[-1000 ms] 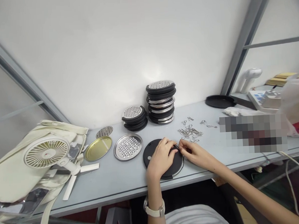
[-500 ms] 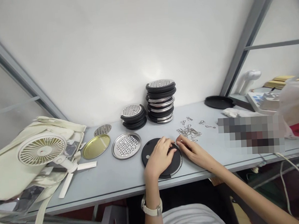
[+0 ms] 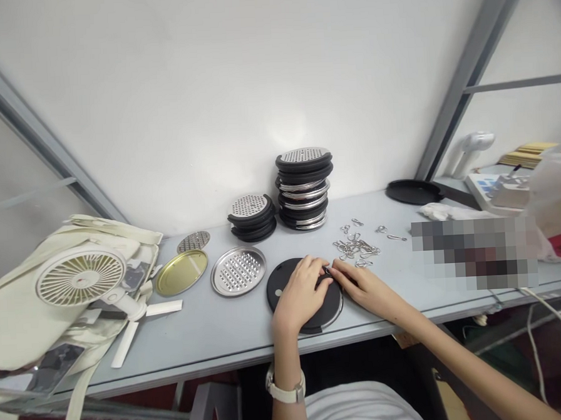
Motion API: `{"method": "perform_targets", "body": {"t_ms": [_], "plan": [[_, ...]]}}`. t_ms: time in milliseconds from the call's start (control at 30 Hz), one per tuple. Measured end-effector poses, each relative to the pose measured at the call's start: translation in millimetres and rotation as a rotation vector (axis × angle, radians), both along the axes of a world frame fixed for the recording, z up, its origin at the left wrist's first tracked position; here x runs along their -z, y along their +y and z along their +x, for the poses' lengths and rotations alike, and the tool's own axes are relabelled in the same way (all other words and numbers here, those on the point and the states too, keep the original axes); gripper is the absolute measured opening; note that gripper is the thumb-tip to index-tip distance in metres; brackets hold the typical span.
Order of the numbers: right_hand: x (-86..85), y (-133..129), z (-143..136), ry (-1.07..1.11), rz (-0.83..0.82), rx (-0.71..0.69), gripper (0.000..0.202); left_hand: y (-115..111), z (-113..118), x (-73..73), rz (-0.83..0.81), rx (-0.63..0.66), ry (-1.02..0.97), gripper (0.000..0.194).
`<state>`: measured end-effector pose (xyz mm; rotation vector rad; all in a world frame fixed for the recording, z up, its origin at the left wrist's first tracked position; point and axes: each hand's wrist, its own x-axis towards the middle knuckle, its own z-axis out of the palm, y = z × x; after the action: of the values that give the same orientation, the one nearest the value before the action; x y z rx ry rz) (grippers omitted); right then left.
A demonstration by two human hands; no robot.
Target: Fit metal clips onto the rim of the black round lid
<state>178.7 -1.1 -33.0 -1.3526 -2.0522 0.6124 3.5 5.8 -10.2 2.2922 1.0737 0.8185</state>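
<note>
the black disc [image 3: 330, 309] is laid flat on the grey table [image 3: 212, 339], near its front edge, and is partly covered by the left hand [image 3: 300, 297], whose fingers are bent over its top with the thumb held apart. the disc's far right rim is met by the fingertips of the right hand [image 3: 365, 291], drawn close together; whether anything is gripped by either hand cannot be told, as the spot between them is too small to read. loose metal clips [image 3: 356, 248] are scattered just beyond the right hand. to the left, a silver grater plate [image 3: 239, 272] and a gold-coloured plate [image 3: 181, 271] are set side by side. behind, a tall stack [image 3: 304, 190] and a shorter stack [image 3: 251, 219] of rimmed discs are stood by the wall.
</note>
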Motion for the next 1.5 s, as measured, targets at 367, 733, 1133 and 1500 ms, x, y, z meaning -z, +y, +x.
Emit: {"method": "perform_targets", "body": {"t_ms": [367,733,1133,1500], "plan": [[0.4,-1.1,1.9,-0.063,-0.015,0.018,0.030,0.2,-0.5,0.2,-0.014,0.020,0.003,0.021],[4.3,-0.5,1.4,-0.109,0.030,0.023,0.028,-0.3,-1.1,-1.5,-0.001,0.040,0.016,0.018],[5.0,0.3,0.4,-0.055,0.011,0.039,0.027,-0.1,-0.8,-2.0,0.008,0.047,0.029,0.019],[5.7,1.7,1.7,-0.007,0.008,0.020,0.029,-0.4,-0.6,-3.3,-0.003,0.050,0.024,0.019]]}}
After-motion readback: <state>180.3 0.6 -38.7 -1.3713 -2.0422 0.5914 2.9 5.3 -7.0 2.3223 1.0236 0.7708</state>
